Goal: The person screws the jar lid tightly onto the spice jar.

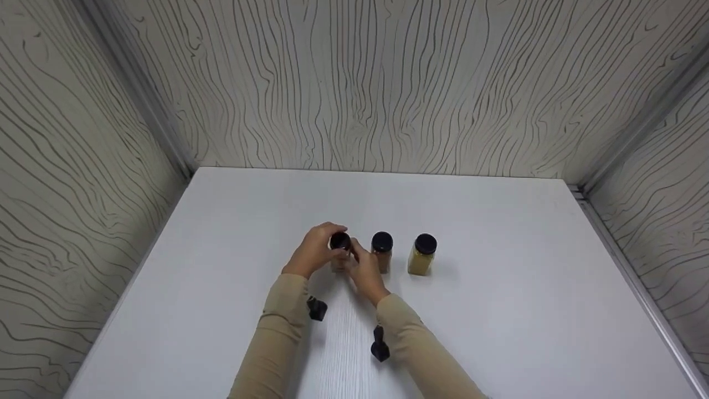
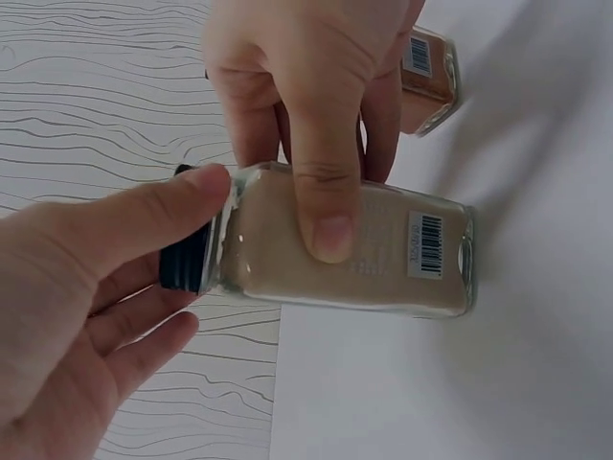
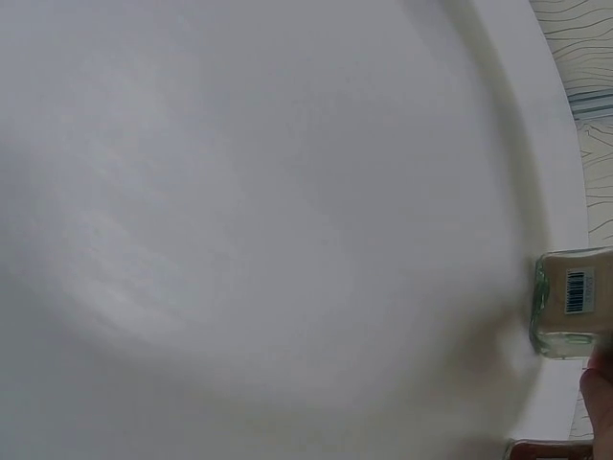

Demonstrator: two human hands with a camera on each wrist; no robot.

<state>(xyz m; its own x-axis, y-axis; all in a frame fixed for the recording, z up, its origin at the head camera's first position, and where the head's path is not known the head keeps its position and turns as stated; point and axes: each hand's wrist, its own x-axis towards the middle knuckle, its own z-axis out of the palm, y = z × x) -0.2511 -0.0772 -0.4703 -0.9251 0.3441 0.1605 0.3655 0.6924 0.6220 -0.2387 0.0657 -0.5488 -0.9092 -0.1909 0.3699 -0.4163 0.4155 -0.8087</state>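
Note:
A square glass spice jar [image 2: 266, 230] with a black lid [image 2: 184, 257] and beige powder inside stands on the white table. My left hand [image 1: 314, 252] pinches the lid, with the thumb at the jar's neck and the fingers on the far side. Lower down, my right hand [image 1: 366, 275] grips the jar's glass body, its thumb lying across one face near a barcode label [image 2: 426, 244]. In the right wrist view only the jar's lower end [image 3: 577, 305] and a bit of that hand [image 3: 600, 407] show.
Just right of my right hand stands a second black-lidded jar [image 1: 382, 243] of reddish-brown powder. Further right is a third jar [image 1: 422, 257] holding yellow powder. Wood-grain panels [image 1: 360, 88] enclose the table [image 1: 515, 277] at the back and sides.

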